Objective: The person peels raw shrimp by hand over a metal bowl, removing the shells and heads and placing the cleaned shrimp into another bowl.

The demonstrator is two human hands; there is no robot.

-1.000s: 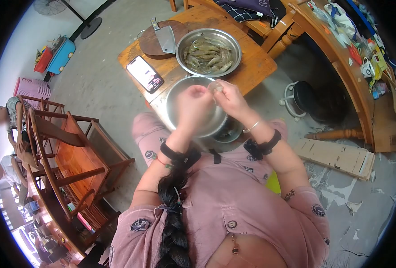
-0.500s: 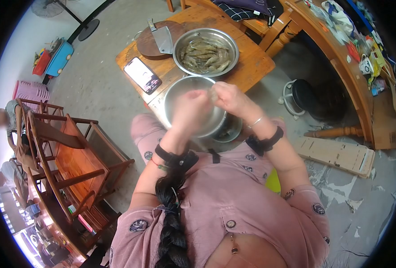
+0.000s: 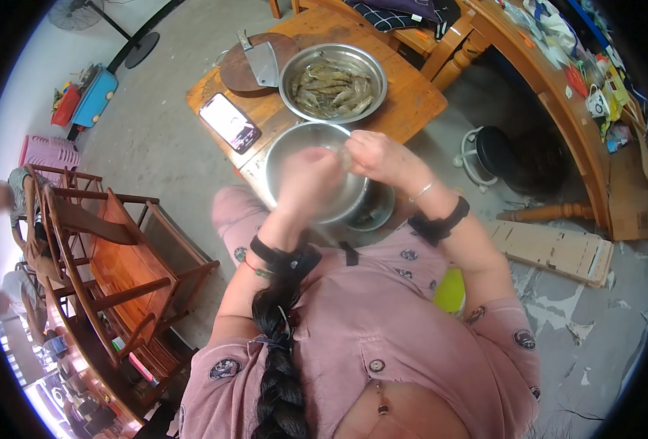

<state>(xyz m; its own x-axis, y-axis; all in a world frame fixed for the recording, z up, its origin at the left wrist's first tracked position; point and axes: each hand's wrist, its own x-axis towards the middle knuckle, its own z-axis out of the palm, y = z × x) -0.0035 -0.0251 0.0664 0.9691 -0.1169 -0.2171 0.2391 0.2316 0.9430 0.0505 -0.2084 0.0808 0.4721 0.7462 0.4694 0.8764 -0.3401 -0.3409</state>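
Right wrist swings out and up as your hands work over metal basin [image 3: 294, 143]

Leaning toward a wooden table [image 3: 411, 106], you bring both hands together above the basin, while the table and its contents sit slightly farther left in the view than a second ago. Your right hand [image 3: 384, 157] pinches a small pale piece [image 3: 346, 156], thumb and forefinger drawn close around it; blur softens its outline, though it could well be a shrimp. Your left hand [image 3: 309, 179] works just beside it, too blurred to tell how far its fingers close or whether they hold anything.

Control likely matters most here: anchor the piece with the steadier right hand, firmly enough that a wet surface cannot slip, lightly enough not to crush it, and keep the left hand's movements short. Stay low and inside the rim, so drips land in the basin and not on the phone [image 3: 229, 122] lying near its left side. Whole shrimp [image 3: 332, 86] crowd the steel bowl [image 3: 379, 79] beyond the basin; the cleaver [image 3: 265, 64] rests on the round board [image 3: 234, 72], handle pointing away from you.
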